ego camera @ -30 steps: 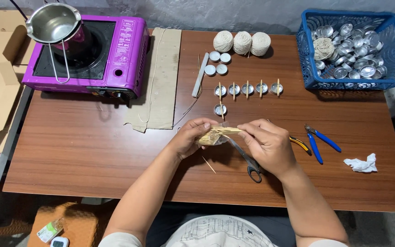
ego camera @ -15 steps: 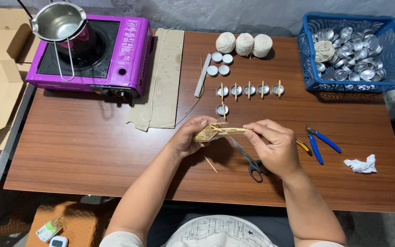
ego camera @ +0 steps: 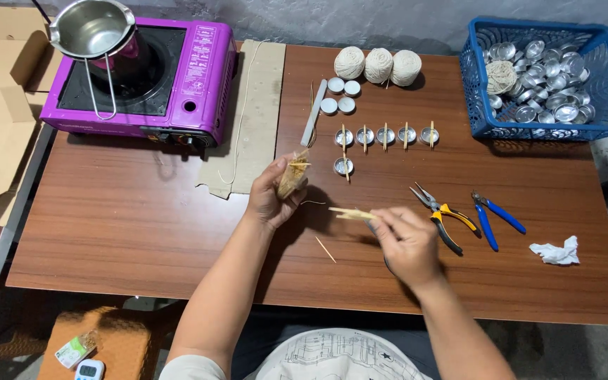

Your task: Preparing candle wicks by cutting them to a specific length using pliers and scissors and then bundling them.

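Now my hands have pulled apart: my left hand [ego camera: 270, 198] grips the clear bag of thin wooden sticks [ego camera: 292, 175], and my right hand [ego camera: 408, 246] pinches a few pale sticks [ego camera: 350, 213].

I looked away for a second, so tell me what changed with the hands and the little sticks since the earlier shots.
The hands have split apart. The left hand carried the stick packet up and to the left; the right hand drew a few sticks out and moved lower, now covering the scissors. The loose stick, both pliers, the cups and the stove stayed put.
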